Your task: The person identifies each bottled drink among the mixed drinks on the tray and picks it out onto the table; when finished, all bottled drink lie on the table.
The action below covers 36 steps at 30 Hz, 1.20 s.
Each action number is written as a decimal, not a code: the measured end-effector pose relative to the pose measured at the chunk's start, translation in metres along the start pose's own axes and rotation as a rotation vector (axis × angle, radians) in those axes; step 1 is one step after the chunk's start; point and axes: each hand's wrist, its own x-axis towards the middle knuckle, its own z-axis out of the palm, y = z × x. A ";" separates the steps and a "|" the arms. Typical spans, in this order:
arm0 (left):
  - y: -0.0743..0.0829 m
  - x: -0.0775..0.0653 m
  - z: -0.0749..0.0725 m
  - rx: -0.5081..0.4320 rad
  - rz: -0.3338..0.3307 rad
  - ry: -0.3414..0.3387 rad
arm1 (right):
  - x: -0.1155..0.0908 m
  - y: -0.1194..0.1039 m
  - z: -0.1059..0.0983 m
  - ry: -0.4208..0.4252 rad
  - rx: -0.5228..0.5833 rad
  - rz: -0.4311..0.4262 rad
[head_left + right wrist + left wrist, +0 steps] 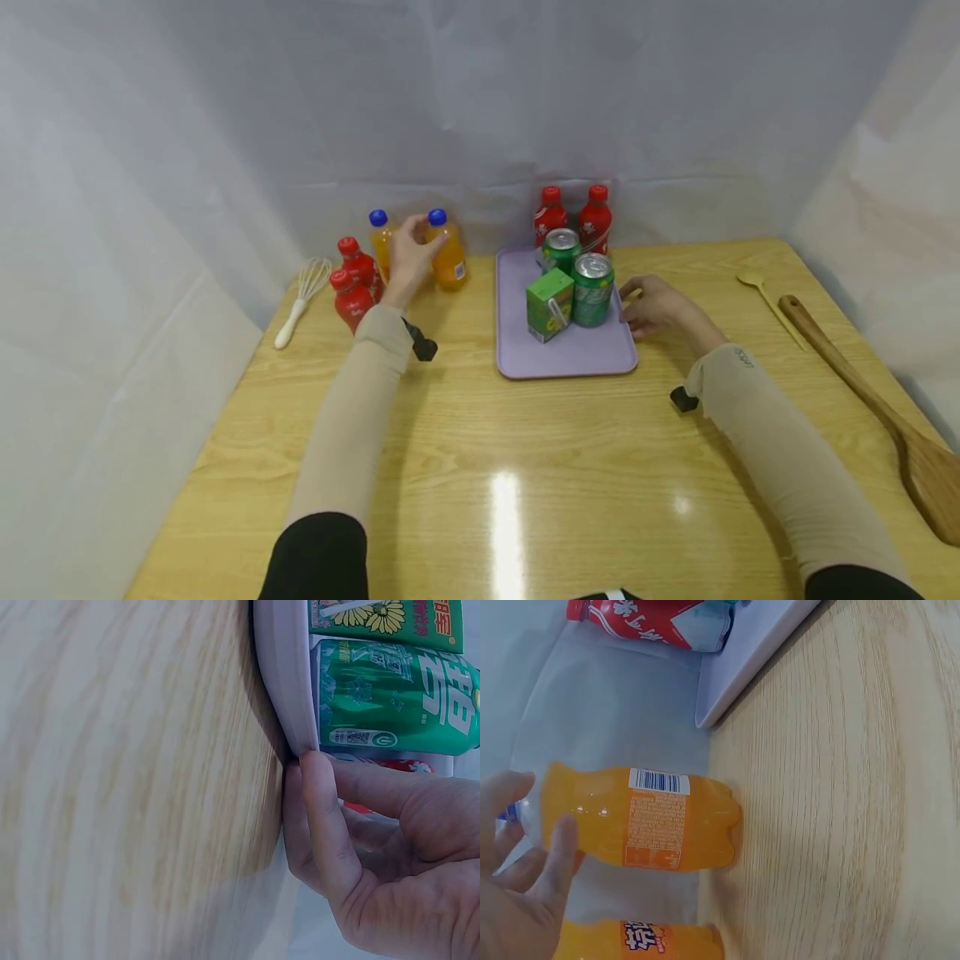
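At the back left, my left hand (407,257) has its fingers bent about the neck of an orange soda bottle (452,265) with a blue cap, which stands upright on the table. The left wrist view shows the thumb over the bottle's (656,817) shoulder. A second orange bottle (378,242) is partly hidden behind this hand. My right hand (656,306) grips the right edge of a purple tray (555,360). On the tray stand two green soda cans (592,296), a green juice carton (549,307) and two red bottles (595,223) at the back.
Left of the orange bottles stand two red bottles (352,300), and a white whisk (302,302) lies farther left. Along the right side lie a yellow spoon (772,304) and a long wooden spatula (862,392). A pale curtain (450,100) hangs behind the table.
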 end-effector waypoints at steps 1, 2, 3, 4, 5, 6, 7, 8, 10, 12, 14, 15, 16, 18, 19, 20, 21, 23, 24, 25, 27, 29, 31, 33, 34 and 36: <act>0.001 0.000 0.000 0.021 0.006 -0.003 | 0.001 0.001 0.000 0.000 0.002 -0.001; 0.001 -0.001 0.001 0.043 0.011 -0.006 | 0.001 0.001 0.000 0.000 0.004 -0.001; 0.002 -0.001 0.001 0.068 0.016 -0.007 | 0.001 0.001 0.000 -0.002 0.008 -0.004; 0.003 -0.001 0.001 0.093 0.023 -0.006 | 0.002 0.001 0.000 -0.001 0.009 -0.004; 0.004 -0.001 0.001 0.124 0.028 -0.003 | 0.002 0.002 0.000 0.000 0.009 -0.003; 0.005 -0.001 0.001 0.152 0.034 0.001 | 0.001 0.001 0.000 0.000 0.009 -0.004; 0.006 -0.001 0.002 0.178 0.052 0.013 | 0.002 0.001 0.000 0.000 0.008 -0.003; 0.007 -0.001 0.003 0.207 0.071 0.027 | 0.002 0.001 0.000 0.000 0.006 -0.002; 0.011 -0.001 0.005 0.240 0.135 0.075 | 0.001 0.000 0.000 -0.003 0.003 0.002; 0.018 0.000 0.010 0.256 0.225 0.136 | 0.000 -0.001 0.000 -0.004 0.001 0.007; 0.028 0.001 0.017 0.246 0.321 0.175 | -0.001 -0.001 -0.001 -0.008 0.005 0.011; 0.033 0.001 0.021 0.227 0.363 0.180 | -0.001 -0.001 -0.001 -0.008 0.007 0.013; 0.038 0.002 0.026 0.213 0.402 0.177 | -0.001 -0.001 -0.001 -0.006 0.007 0.016; 0.047 0.003 0.035 0.171 0.452 0.138 | -0.001 -0.001 -0.001 -0.004 0.012 0.017; 0.051 0.003 0.040 0.153 0.469 0.112 | -0.001 -0.001 -0.001 -0.005 0.013 0.016; 0.054 0.003 0.044 0.138 0.476 0.081 | -0.001 0.000 0.000 -0.005 0.013 0.016; 0.056 0.004 0.049 0.120 0.482 0.050 | -0.001 0.000 0.000 -0.004 0.011 0.017; 0.059 0.005 0.059 0.108 0.489 -0.008 | -0.001 0.000 0.000 -0.002 0.011 0.014; 0.060 0.006 0.064 0.097 0.479 -0.042 | -0.001 0.000 0.000 -0.003 0.012 0.015; 0.061 0.007 0.069 0.093 0.477 -0.068 | -0.001 0.000 0.000 -0.002 0.014 0.016; 0.061 0.008 0.079 0.088 0.458 -0.121 | 0.000 0.002 0.000 -0.001 0.016 0.017; 0.060 0.009 0.088 0.105 0.424 -0.173 | 0.000 0.003 0.001 0.000 0.022 0.017; 0.059 0.011 0.095 0.110 0.401 -0.217 | 0.000 0.003 0.002 0.004 0.028 0.011; 0.057 0.013 0.101 0.089 0.373 -0.264 | 0.000 0.004 0.002 0.007 0.032 0.004; 0.056 0.014 0.103 0.070 0.358 -0.287 | -0.001 0.003 0.001 0.009 0.034 0.002; 0.054 0.016 0.108 0.019 0.328 -0.324 | 0.000 0.003 0.000 0.013 0.037 -0.004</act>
